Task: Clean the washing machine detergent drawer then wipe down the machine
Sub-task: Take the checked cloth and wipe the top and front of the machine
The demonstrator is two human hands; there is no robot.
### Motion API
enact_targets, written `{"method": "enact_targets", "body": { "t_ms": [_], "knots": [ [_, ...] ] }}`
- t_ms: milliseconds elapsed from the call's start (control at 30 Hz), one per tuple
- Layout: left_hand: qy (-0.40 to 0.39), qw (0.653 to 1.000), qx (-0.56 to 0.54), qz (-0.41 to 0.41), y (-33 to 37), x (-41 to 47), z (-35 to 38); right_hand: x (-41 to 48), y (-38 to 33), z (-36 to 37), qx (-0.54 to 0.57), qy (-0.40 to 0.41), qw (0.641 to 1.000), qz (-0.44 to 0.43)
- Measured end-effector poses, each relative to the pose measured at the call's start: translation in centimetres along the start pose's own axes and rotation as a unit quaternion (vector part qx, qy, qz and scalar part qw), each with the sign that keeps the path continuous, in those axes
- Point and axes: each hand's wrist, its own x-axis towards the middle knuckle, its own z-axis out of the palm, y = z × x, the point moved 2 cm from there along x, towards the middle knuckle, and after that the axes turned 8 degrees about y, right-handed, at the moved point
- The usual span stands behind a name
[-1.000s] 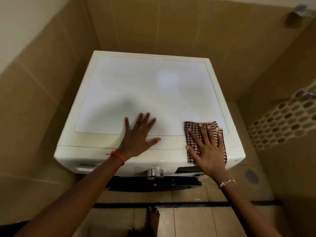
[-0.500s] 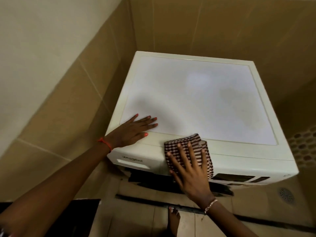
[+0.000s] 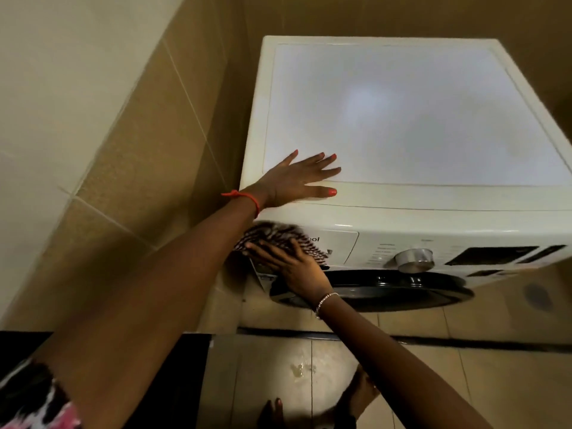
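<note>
- Right hand (image 3: 294,267), fingers straight, presses a checked cloth (image 3: 272,235) flat against the detergent drawer (image 3: 337,246), at the upper-left front of the washing machine (image 3: 418,199).
- Left hand (image 3: 294,179) lies flat, fingers spread, on the machine's top near that corner.
- Silver dial (image 3: 413,258) sits right of the drawer.

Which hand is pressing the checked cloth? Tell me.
The right hand, wearing the silver bracelet, presses the cloth; the left hand rests bare on the machine top.

Floor (image 3: 495,382): beige tiles, one dark strip (image 3: 464,340) running across. Standing on it: white front-loading washing machine (image 3: 402,113), in the tiled corner. Also: round drain (image 3: 538,297) beside the machine, small wet patch (image 3: 301,368), bare foot (image 3: 362,394).
</note>
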Motion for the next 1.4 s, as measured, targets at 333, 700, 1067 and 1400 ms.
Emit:
{"method": "enact_targets", "body": {
  "t_ms": [333,700,1067,1400],
  "knots": [
    [0.049,0.996,0.076,0.027,-0.1,-0.5,0.8,0.8,-2.2,1.5,-0.082,0.011,0.992,-0.095],
    [0.080,0.993,0.081,0.043,-0.3,-0.4,1.0,-11.4,3.8,2.6,-0.050,0.053,0.992,0.105],
    [0.101,0.991,0.077,0.047,0.1,-0.6,1.2,-5.5,2.8,-1.8,0.256,0.199,0.677,0.661],
    [0.144,0.976,0.084,0.143,1.1,-1.2,0.8,0.1,2.9,-4.6,0.431,0.282,0.240,0.823]
  ]
}}
